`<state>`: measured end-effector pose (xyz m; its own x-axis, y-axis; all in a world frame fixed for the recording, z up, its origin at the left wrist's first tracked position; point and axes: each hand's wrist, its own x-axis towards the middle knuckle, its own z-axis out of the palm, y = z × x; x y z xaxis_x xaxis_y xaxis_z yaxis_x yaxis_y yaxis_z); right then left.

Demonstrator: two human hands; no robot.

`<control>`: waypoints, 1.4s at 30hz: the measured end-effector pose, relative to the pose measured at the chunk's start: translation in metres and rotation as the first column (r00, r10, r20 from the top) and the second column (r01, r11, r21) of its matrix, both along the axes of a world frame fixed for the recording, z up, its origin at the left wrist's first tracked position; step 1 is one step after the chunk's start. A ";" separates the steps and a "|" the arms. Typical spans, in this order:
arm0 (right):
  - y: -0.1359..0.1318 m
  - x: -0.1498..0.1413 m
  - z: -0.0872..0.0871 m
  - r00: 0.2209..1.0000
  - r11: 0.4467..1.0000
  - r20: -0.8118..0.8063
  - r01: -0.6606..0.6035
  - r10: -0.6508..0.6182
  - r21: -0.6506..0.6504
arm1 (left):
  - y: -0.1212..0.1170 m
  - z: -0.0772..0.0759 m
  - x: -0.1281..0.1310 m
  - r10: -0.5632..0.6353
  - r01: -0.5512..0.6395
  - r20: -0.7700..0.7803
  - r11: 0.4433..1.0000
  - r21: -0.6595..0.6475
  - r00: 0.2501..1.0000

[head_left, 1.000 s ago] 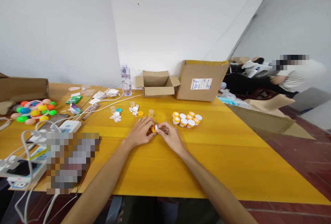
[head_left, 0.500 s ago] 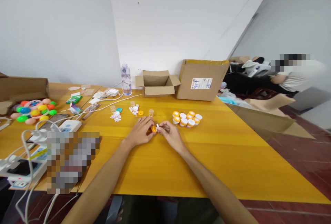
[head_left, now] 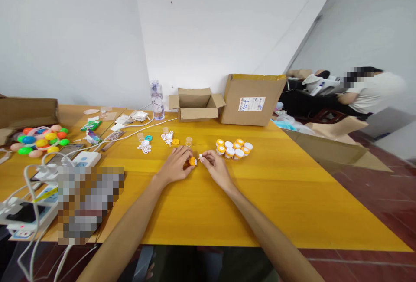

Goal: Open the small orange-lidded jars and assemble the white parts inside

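Observation:
My left hand (head_left: 176, 164) is closed around a small orange ring-like piece (head_left: 193, 161) with a bit of white at its right side. Between the thumb and fingers of my right hand (head_left: 214, 167) is a small white plastic piece (head_left: 200, 157), held just right of the orange one with a narrow gap. Beyond my left hand stands a small clear cup (head_left: 189, 141). Further left lie white cut-out plastic pieces (head_left: 168, 137), an orange ring (head_left: 176, 142) and a teal ring (head_left: 148, 138). Several small jars with orange and white lids (head_left: 229, 152) cluster past my right hand.
An open cardboard box (head_left: 197, 113), a larger closed carton (head_left: 251, 102) and a water bottle (head_left: 157, 100) stand along the wall. Coloured balls (head_left: 41, 142), cables and power strips (head_left: 86, 159) occupy the left side. A person (head_left: 373, 91) sits at the far right.
My right hand has drawn slightly right with the white piece, opening a small gap from the orange piece. My left hand keeps its hold. The view has shifted slightly.

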<state>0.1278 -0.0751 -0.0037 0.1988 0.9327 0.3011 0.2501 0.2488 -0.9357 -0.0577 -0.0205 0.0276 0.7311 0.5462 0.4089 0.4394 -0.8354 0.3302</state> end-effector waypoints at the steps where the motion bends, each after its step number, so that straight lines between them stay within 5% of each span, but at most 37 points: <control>1: 0.001 0.001 -0.001 1.000 1.000 -0.003 -0.005 0.005 -0.003 | 0.000 0.000 0.000 -0.001 0.001 0.003 1.000 0.002 1.000; 14: 0.003 0.011 -0.002 0.992 0.990 -0.001 -0.127 0.127 -0.055 | 0.002 -0.004 0.000 0.002 -0.003 0.022 0.999 0.033 1.000; 42: 0.000 0.009 0.001 0.981 0.994 0.163 -0.104 0.107 -0.028 | 0.003 -0.005 0.002 0.041 -0.042 0.036 0.999 0.031 0.999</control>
<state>0.1371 -0.0751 -0.0032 0.0484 0.9517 0.3032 0.3738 0.2643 -0.8891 -0.0556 -0.0179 0.0229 0.6930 0.5619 0.4517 0.4624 -0.8271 0.3195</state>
